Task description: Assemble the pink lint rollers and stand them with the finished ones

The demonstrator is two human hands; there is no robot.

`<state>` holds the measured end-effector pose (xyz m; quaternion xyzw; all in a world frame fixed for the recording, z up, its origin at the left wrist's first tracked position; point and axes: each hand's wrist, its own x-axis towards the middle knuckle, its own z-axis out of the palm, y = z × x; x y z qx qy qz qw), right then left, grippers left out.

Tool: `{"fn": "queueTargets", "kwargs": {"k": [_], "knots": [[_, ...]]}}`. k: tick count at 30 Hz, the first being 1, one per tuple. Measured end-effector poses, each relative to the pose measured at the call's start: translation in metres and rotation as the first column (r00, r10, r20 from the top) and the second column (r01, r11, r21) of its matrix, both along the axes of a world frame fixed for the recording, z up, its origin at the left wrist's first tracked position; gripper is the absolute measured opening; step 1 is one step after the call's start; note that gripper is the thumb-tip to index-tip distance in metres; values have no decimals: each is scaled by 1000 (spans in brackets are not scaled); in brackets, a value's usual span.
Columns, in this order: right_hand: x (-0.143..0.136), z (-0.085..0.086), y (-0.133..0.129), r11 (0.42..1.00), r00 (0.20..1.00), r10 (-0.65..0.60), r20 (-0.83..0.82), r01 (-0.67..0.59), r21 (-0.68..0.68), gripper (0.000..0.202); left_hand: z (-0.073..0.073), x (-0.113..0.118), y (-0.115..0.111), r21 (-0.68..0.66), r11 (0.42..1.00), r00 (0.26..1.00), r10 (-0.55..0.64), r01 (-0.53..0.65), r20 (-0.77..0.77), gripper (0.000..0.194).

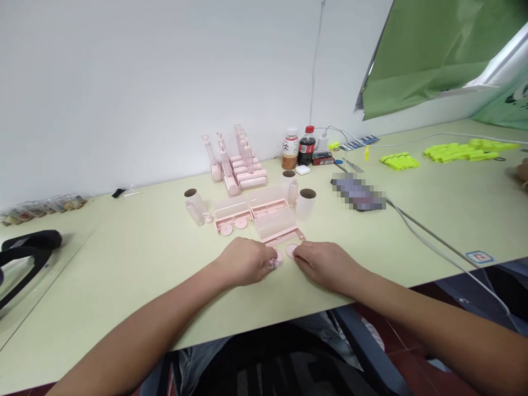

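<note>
My left hand [247, 262] is closed near the table's front edge, its fingers round a small clear piece [273, 263], with a pink disc [279, 255] beside its fingertips. The fingertips of my right hand [328, 265] pinch another pink disc [292, 251] at the tabletop. Just beyond both hands lies a long pink tray piece [284, 236] with a translucent roll [274, 221] against it. Farther back are two more pink trays [270, 207] with translucent covers, and two round discs [241, 223] lie at the left one.
Cardboard-cored rolls [306, 204] stand at both sides. Pink rollers with handles [233, 168] are stacked near the wall. Bottles [306, 146], a phone [358, 191], cables and yellow bundles [399, 160] are at the right. A black object [31, 247] lies far left.
</note>
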<state>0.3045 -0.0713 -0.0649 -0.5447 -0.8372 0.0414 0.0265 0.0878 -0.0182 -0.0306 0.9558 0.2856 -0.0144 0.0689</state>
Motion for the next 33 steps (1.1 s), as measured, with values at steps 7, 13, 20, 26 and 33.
{"fn": "queueTargets", "kwargs": {"k": [7,13,20,26,33], "knots": [[0,3,11,997,999,-31,44,28,66,28,-8,14,-19,84,992,979,105,-91,-175,15],[-6,6,22,996,990,-62,127,53,71,24,-5,14,-20,77,995,979,82,-69,-189,15],[-5,1,25,993,991,-62,122,49,111,29,-6,14,-20,82,995,979,64,-49,-193,15],[3,3,19,984,996,-83,-31,87,154,29,-6,18,-20,102,995,982,32,-13,-185,14],[13,-3,16,989,993,-42,-106,56,135,29,-6,19,-18,137,990,983,11,14,-183,16]]}}
